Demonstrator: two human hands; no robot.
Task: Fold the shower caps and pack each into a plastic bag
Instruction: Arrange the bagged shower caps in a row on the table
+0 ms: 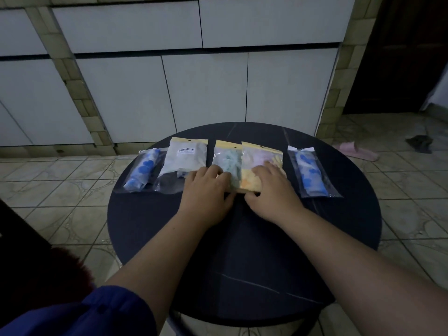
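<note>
A person's two bare hands rest on a round dark surface (pixel 242 251) that carries a row of five plastic bags, each already holding a folded shower cap. The pastel bag (pixel 260 166) in the middle serves as landmark. The right hand (pixel 271 190) lies flat on it, fingers spread, thumb tucked at its near edge. The left hand (pixel 208 190) presses, fingers spread, on the green bag (pixel 228 161) just left of it, which it slightly overlaps. Further left lie a white labelled bag (pixel 185 156) and a blue-dotted bag (pixel 143 170); right of the landmark, apart, lies a second blue-dotted bag (pixel 310 173). The step seems to be flattening or aligning packed bags. No loose caps show, so packing looks nearly done; next likely calls for straightening the row.
</note>
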